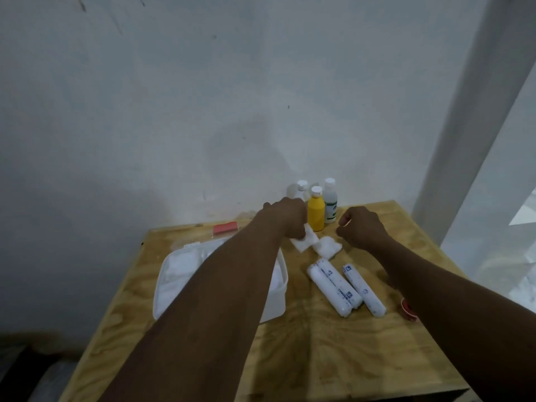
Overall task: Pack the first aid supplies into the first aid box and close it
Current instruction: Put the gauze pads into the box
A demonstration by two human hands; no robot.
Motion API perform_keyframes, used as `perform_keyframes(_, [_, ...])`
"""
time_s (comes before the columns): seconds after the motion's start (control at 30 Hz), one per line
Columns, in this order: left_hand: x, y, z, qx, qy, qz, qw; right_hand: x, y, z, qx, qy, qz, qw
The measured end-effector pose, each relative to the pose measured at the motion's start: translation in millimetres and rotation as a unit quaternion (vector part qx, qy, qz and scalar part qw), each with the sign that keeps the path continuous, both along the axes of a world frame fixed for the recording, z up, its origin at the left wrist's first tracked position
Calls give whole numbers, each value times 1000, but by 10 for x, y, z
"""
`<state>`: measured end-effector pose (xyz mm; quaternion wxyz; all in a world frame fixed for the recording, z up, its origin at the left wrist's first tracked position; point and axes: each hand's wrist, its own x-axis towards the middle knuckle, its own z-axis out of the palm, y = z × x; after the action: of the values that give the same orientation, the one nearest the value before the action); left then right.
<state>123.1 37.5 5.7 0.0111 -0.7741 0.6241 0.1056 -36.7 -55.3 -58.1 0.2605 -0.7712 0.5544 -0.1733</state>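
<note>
Gauze pad (304, 241): lying far-centre on table (319, 358), right of open first aid box (272, 306). Likely light, soft; left hand (290, 217) is pinching its edge. Right hand (362, 227) is hovering, curled closed, seemingly empty.

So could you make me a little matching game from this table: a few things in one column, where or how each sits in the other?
Things:
1. yellow bottle
2. box
3. rolls
4. red block

Places:
A. open, under the left forearm
B. lying side by side, near the right forearm
C. upright at the wall, among white bottles
D. far left edge of the table, behind the box

Pairs: 1-C, 2-A, 3-B, 4-D
</note>
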Motion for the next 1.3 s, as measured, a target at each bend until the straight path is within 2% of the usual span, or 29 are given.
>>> perform_keyframes(0.07, [81,89,158,-44,43,8,998,17,42,62,27,23,6,999])
perform_keyframes(0.2, [282,373,394,-88,101,42,990,125,161,-76,70,128,17,989])
perform_keyframes(0.33, [497,675,422,-143,201,102,964,186,411,-124,50,109,-27,992])
perform_keyframes(0.43, [643,864,510,-212,263,141,930,244,442,23,21,45,-16,999])
perform_keyframes(0.57, [901,1150,760,-257,312,179,897,471,603,511,-48,-121,23,991])
perform_keyframes(0.67, [1179,1467,874,-274,333,211,877,746,884,876,-4,-206,92,974])
perform_keyframes(0.73, [1352,1714,867,-272,347,234,867,915,1146,1043,57,-225,174,957])
perform_keyframes(0.9, [1584,2139,640,-235,399,271,844,1208,1837,1214,163,-132,378,902])
perform_keyframes(1.03, [1606,2250,476,-200,426,271,839,1350,2127,1085,163,-63,419,891])
perform_keyframes(1.1, [1601,2262,433,-188,426,267,844,1392,2195,988,130,-33,415,900])
perform_keyframes(1.2, [1583,2248,395,-171,406,258,860,1417,2234,864,17,25,401,916])
perform_keyframes(1.3, [1563,2202,351,-153,371,245,883,1379,2241,810,-38,11,383,923])
